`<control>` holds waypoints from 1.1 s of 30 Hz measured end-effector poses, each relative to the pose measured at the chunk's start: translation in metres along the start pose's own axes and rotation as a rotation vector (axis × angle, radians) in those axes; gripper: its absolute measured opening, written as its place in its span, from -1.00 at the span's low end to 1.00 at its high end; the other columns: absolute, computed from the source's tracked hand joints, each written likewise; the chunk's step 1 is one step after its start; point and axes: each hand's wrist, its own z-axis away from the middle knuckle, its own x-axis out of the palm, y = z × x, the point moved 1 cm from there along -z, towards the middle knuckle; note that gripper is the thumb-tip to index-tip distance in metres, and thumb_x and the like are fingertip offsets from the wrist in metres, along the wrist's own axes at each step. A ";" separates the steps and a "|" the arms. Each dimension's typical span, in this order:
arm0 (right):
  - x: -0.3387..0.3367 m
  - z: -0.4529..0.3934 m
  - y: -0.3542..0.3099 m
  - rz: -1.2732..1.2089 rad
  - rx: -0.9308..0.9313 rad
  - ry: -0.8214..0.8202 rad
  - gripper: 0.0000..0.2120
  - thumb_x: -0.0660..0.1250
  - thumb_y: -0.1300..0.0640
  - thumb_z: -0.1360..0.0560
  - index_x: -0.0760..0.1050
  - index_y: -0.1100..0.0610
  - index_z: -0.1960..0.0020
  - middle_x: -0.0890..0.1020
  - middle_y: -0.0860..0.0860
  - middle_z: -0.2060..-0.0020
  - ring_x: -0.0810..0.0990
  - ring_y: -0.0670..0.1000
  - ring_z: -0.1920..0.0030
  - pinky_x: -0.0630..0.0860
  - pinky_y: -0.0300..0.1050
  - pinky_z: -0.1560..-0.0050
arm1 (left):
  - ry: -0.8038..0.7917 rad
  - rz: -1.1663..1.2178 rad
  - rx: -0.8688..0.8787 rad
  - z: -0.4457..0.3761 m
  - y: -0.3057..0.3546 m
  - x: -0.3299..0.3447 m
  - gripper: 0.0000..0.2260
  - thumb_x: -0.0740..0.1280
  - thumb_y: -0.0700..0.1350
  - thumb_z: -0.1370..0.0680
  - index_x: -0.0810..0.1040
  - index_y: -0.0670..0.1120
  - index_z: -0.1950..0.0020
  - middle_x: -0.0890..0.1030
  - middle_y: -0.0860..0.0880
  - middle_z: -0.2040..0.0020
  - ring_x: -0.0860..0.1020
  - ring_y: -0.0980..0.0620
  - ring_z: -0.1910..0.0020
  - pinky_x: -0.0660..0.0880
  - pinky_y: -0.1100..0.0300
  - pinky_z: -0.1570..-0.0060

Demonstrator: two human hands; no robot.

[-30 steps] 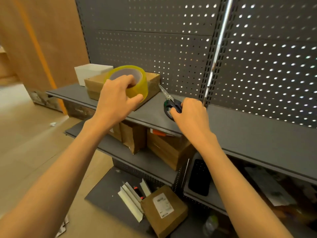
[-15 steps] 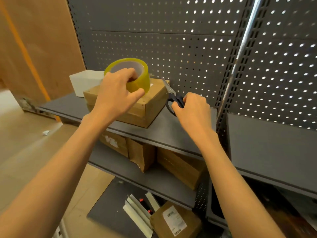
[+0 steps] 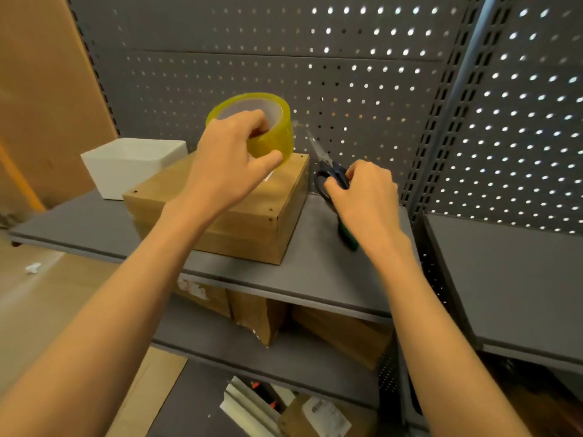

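Note:
My left hand (image 3: 227, 162) grips a yellow roll of packing tape (image 3: 268, 134), fingers hooked into its core and thumb on the outer side, just above a closed cardboard box (image 3: 252, 216). The box sits on the grey metal shelf (image 3: 318, 260). To the right of the box, my right hand (image 3: 362, 197) holds a pair of scissors (image 3: 325, 165) by their dark handles. The blades point up and back toward the pegboard. Part of the handles is hidden under my fingers.
A white container (image 3: 132, 165) stands left of the box on the same shelf. A dark pegboard wall (image 3: 347, 74) backs the shelf. Below are more cardboard boxes (image 3: 344, 335) on a lower shelf. A second shelf section (image 3: 511, 285) lies to the right.
My view has moved closer and to the left. The left hand with the tape has shifted over the box. My right hand has lifted the scissors beside the box.

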 end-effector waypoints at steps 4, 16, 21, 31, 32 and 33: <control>-0.001 0.013 0.001 0.083 0.059 0.028 -0.77 0.25 0.01 -0.53 0.42 0.18 0.14 0.47 0.07 0.23 0.36 0.06 0.24 0.18 -0.13 0.38 | -0.009 0.101 0.043 -0.008 -0.006 0.007 -0.79 0.31 -0.06 -0.37 0.42 -0.21 0.25 0.41 -0.10 0.33 0.33 -0.04 0.31 0.25 0.11 0.29; 0.037 0.080 -0.006 0.348 0.279 0.073 -0.74 0.26 0.02 -0.54 0.48 0.25 0.03 0.53 0.12 0.08 0.52 0.12 0.08 0.34 -0.09 0.25 | -0.077 0.391 0.169 0.005 -0.030 0.002 -0.78 0.33 -0.08 -0.39 0.46 -0.25 0.19 0.47 -0.18 0.27 0.40 -0.10 0.26 0.34 0.02 0.23; 0.039 0.092 -0.007 0.409 0.372 0.040 -0.75 0.26 0.05 -0.55 0.47 0.26 0.02 0.54 0.17 0.05 0.49 0.13 0.11 0.28 -0.10 0.25 | -0.115 0.465 0.154 0.020 -0.038 -0.010 -0.79 0.35 -0.11 -0.39 0.47 -0.26 0.19 0.49 -0.22 0.26 0.35 -0.02 0.27 0.28 0.18 0.28; 0.046 0.096 -0.002 0.446 0.398 -0.074 -0.67 0.24 0.01 -0.56 0.49 0.30 -0.08 0.50 0.20 -0.06 0.49 0.16 -0.05 0.34 -0.11 0.14 | -0.114 0.921 -0.172 0.026 -0.041 -0.032 -0.83 0.39 -0.10 -0.40 0.46 -0.16 0.23 0.43 0.00 0.32 0.37 0.16 0.31 0.31 0.31 0.30; 0.045 0.095 -0.003 0.446 0.390 -0.079 -0.65 0.24 -0.01 -0.56 0.48 0.30 -0.11 0.50 0.19 -0.08 0.48 0.16 -0.08 0.36 -0.10 0.11 | -0.115 0.956 -0.198 0.027 -0.041 -0.035 -0.85 0.39 -0.12 -0.42 0.45 -0.13 0.24 0.43 0.02 0.32 0.37 0.19 0.32 0.32 0.36 0.31; 0.043 0.093 -0.006 0.430 0.364 -0.067 -0.63 0.24 -0.01 -0.56 0.48 0.29 -0.14 0.50 0.19 -0.10 0.48 0.15 -0.11 0.40 -0.09 0.06 | -0.112 0.985 -0.228 0.028 -0.041 -0.038 -0.85 0.40 -0.14 -0.44 0.44 -0.10 0.26 0.44 0.03 0.32 0.38 0.23 0.34 0.32 0.40 0.33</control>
